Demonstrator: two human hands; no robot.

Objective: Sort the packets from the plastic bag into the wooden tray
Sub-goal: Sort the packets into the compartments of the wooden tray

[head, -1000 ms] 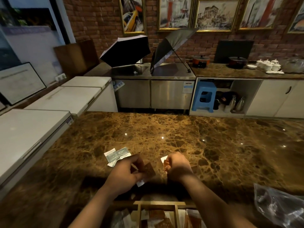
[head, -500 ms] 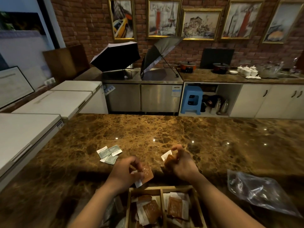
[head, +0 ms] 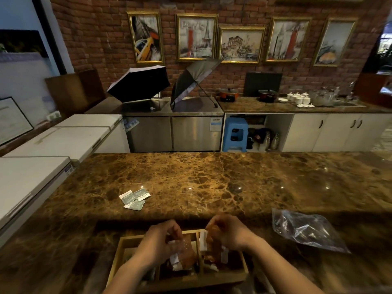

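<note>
A wooden tray (head: 120,253) with three compartments sits at the near edge of the marble counter, holding several brown and white packets. My left hand (head: 158,244) hovers over the tray's left and middle compartments, pinching a brown packet (head: 186,246). My right hand (head: 230,231) is above the right compartment, closed on a brown packet with a white end (head: 209,236). A clear plastic bag (head: 307,230) lies flat on the counter to the right. Several pale green and white packets (head: 135,198) lie in a small pile to the far left of the tray.
The brown marble counter (head: 212,177) stretches ahead and to both sides. White chest freezers (head: 31,177) stand along the left. Behind are steel cabinets with two open umbrellas, a blue stool and a back counter with pots and cups.
Both hands have come back toward me with their packets and now sit over the tray. The view has tilted down, showing the whole tray.
</note>
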